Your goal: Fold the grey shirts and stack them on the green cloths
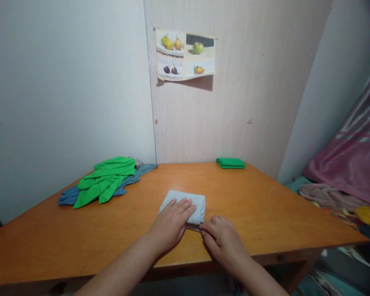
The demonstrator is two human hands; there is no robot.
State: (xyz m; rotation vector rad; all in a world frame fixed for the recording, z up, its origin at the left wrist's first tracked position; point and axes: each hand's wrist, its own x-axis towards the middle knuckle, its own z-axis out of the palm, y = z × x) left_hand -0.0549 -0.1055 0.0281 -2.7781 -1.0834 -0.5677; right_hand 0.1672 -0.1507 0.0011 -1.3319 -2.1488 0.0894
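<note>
A pale grey-blue cloth [185,196], folded into a small thick bundle, lies near the front of the wooden table. My left hand [174,222] rests flat on top of it with the fingers stretched out. At the bundle's near right corner, my right hand [222,238] pinches the cloth's lower edge between thumb and forefinger. A thin brownish strip shows under the bundle between the two hands; I cannot tell whether it is part of the same cloth.
On the table's [249,205] far left is a loose heap with a bright green cloth [109,176] over a blue cloth [69,195]. A neatly folded green cloth [230,163] lies at the back right. A fruit picture sheet [185,55] hangs on the wall; a pink curtain [342,164] hangs right.
</note>
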